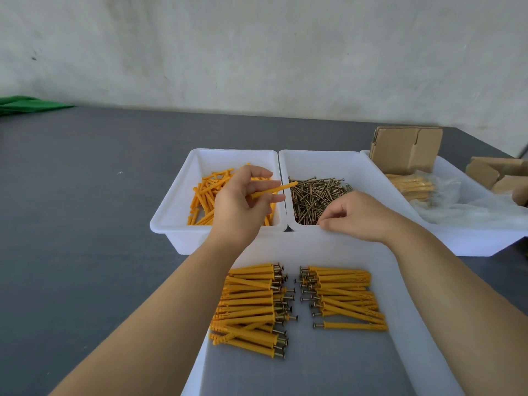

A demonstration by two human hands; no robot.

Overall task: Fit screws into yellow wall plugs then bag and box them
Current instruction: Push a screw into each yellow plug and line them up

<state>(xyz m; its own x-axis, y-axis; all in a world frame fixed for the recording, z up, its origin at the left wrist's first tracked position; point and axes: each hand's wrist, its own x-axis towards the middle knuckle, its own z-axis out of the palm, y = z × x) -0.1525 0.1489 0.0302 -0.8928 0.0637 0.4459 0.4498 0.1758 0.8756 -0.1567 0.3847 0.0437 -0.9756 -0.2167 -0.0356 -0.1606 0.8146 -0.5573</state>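
Note:
My left hand (pixel 243 201) holds one yellow wall plug (pixel 275 189) above the white tub of loose plugs (pixel 174 212); the plug's tip points right over the tub's edge. My right hand (pixel 354 217) rests at the near rim of the white tub of screws (pixel 357 164), fingertips pinched down among the brown screws (pixel 317 195); whether a screw is between them is hidden. In the near white tray (pixel 400 352) lie two rows of plugs with screws fitted, a left row (pixel 251 304) and a right row (pixel 345 298).
A third white tub (pixel 485 241) at the right holds clear bags with bagged plugs (pixel 414 187) and a folded cardboard box (pixel 405 150). More cardboard boxes (pixel 503 175) sit at the far right. Green cloth (pixel 25 104) lies at the table's far left.

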